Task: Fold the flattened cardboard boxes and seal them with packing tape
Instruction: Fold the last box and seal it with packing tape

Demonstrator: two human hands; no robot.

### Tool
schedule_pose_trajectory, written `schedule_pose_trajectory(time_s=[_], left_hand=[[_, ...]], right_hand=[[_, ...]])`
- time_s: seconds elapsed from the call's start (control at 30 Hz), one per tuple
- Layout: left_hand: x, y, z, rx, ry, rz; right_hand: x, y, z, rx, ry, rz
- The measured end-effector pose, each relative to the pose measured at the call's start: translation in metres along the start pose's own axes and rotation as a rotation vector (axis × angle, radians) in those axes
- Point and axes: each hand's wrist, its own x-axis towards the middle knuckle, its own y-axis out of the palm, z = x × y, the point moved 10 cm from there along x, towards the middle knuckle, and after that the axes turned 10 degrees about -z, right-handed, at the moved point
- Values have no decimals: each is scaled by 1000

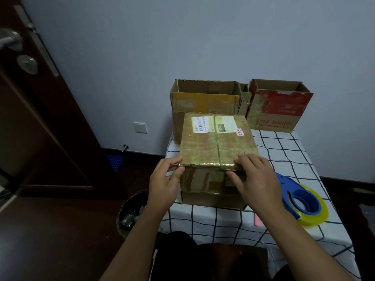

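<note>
Checked tablecloth [284, 159] under cardboard box [217, 142] (flaps closed), left hand [164, 179] and right hand [255, 177] fingers curled, gripping near corners.

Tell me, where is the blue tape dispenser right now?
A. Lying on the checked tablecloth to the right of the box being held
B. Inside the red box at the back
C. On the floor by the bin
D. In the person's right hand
A: the blue tape dispenser lies on the checked tablecloth, right of the closed box, which both the left hand and the right hand are holding.
</note>
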Motion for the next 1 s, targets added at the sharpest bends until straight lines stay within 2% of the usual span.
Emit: schedule_pose_trajectory(time_s=[0.13,0.23,0.3,0.43,0.53,0.73,0.87,0.9,0.93,1.0], left_hand=[[2,-1,0,16,-49,-59],[-10,-4,9,-135,-179,-150],[-19,-5,11,-187,-195,-219],[-31,-6,19,-103,-211,-375],[-37,-4,19,-34,-217,-432],[-40,18,14,79,-205,-292],[-33,26,19,80,-334,-173],[-31,23,12,115,-312,-177],[-28,18,-5,203,-209,-213],[-25,26,-52,370,140,-244]], right_hand=[[1,3,-3,-14,15,19],[0,2,-2,-15,12,9],[-1,1,-1,-15,11,1],[0,1,-1,-21,16,-1],[0,1,-1,-40,14,0],[0,-1,-1,-47,16,-12],[-1,-1,-3,3,-8,17],[-1,-1,-4,19,-16,27],[-1,-1,-6,34,-19,43],[0,-1,-8,66,-22,85]])
